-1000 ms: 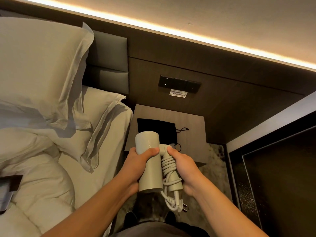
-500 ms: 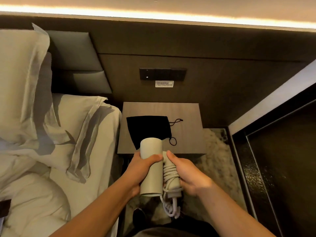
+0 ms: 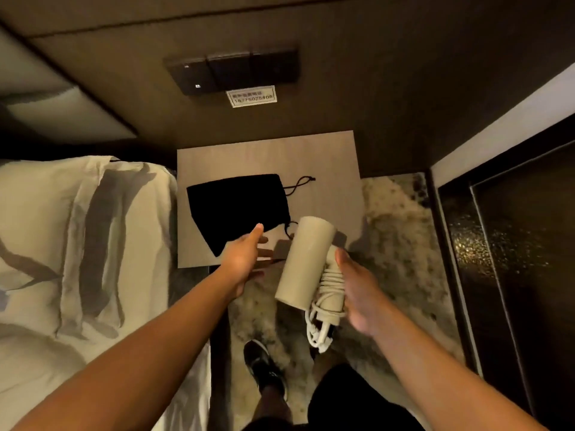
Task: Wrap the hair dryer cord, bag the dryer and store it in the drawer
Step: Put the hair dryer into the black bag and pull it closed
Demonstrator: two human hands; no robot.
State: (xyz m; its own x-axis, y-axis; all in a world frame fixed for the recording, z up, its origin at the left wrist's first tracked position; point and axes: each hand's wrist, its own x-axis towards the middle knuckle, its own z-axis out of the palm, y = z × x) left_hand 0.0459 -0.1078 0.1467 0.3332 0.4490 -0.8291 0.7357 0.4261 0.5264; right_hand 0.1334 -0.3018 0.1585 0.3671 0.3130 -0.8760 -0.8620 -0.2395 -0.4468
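Observation:
The pale beige hair dryer [image 3: 303,262] hangs over the front right corner of the nightstand [image 3: 326,157], barrel pointing away and up. Its white cord [image 3: 326,293] is coiled around the handle, with a loop and the plug dangling below. My right hand [image 3: 357,290] grips the wrapped handle. My left hand [image 3: 244,259] is off the dryer, fingers spread, hovering over the near edge of the black drawstring bag [image 3: 238,206], which lies flat on the nightstand. No drawer front shows.
The bed with white sheets and a pillow [image 3: 84,228] borders the nightstand on the left. A dark switch panel [image 3: 233,70] sits on the wood wall behind. Dark glossy panels [image 3: 513,244] stand at right. My shoe [image 3: 264,368] rests on patterned carpet.
My left hand has let go of the dryer barrel and moved left toward the bag. My right hand alone now carries the dryer, shifted right. The view has tilted down and closer.

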